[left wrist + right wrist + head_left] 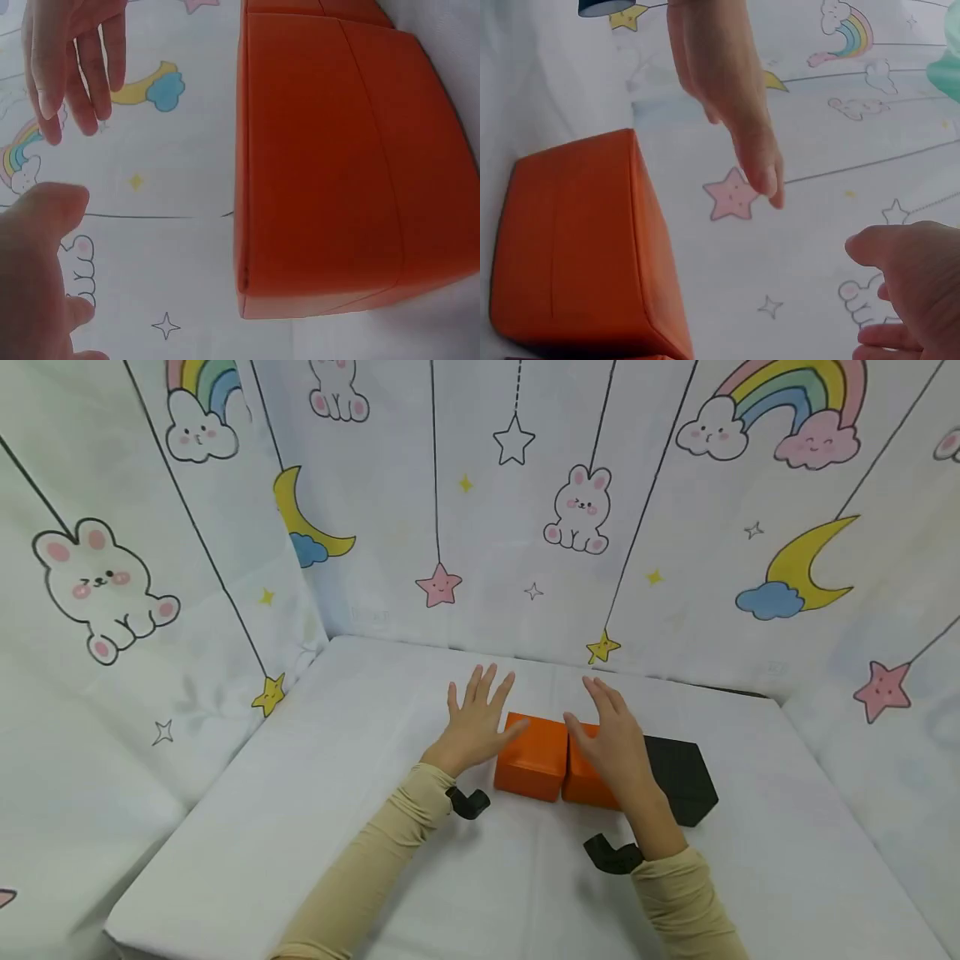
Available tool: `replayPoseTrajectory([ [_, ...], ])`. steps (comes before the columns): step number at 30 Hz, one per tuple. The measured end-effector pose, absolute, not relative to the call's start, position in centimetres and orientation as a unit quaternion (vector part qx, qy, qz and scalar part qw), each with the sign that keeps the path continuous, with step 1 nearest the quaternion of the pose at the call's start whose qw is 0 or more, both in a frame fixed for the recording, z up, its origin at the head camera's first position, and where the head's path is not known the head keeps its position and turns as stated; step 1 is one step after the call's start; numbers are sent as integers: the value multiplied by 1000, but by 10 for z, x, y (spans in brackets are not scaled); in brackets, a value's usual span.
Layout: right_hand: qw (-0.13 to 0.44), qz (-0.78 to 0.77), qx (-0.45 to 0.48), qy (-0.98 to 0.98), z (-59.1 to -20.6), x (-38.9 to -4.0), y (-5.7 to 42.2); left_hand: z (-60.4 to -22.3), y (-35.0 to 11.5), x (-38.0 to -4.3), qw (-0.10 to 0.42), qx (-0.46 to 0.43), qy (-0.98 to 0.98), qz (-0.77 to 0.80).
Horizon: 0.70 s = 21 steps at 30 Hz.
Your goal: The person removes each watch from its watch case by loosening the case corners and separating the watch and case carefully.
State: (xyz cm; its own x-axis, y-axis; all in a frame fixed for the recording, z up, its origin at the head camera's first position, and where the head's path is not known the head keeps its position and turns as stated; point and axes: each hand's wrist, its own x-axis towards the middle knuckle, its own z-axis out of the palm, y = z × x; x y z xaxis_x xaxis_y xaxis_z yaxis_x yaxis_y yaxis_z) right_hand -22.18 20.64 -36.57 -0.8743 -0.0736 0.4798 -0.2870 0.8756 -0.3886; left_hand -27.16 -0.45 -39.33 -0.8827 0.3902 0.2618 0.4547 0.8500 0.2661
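Observation:
Two orange boxes stand side by side on the white table: the left orange box (531,758) and the right orange box (588,781), with a narrow seam between them. A black box (681,779) stands to their right, partly behind the right forearm. My left hand (476,727) hovers by the left box with fingers spread, its thumb overlapping that box in the head view. My right hand (617,747) hovers over the right box, fingers extended, hiding part of it. Neither hand holds anything. The left wrist view shows an orange box (322,157) beside the hand; the right wrist view shows another (574,244).
The white table (300,827) is enclosed by pale curtains (390,485) printed with rabbits, stars, moons and rainbows. A black wrist mount (468,803) sits on the left wrist and another black mount (611,855) on the right.

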Motion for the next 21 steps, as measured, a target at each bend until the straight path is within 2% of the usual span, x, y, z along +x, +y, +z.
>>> replayPoseTrajectory([
  [10,203,233,135,-941,-374,-220,191,-409,-3,-273,18,-302,-940,-161],
  [21,153,215,137,-955,-379,-220,190,-426,-1,-282,-40,-338,-922,-185],
])
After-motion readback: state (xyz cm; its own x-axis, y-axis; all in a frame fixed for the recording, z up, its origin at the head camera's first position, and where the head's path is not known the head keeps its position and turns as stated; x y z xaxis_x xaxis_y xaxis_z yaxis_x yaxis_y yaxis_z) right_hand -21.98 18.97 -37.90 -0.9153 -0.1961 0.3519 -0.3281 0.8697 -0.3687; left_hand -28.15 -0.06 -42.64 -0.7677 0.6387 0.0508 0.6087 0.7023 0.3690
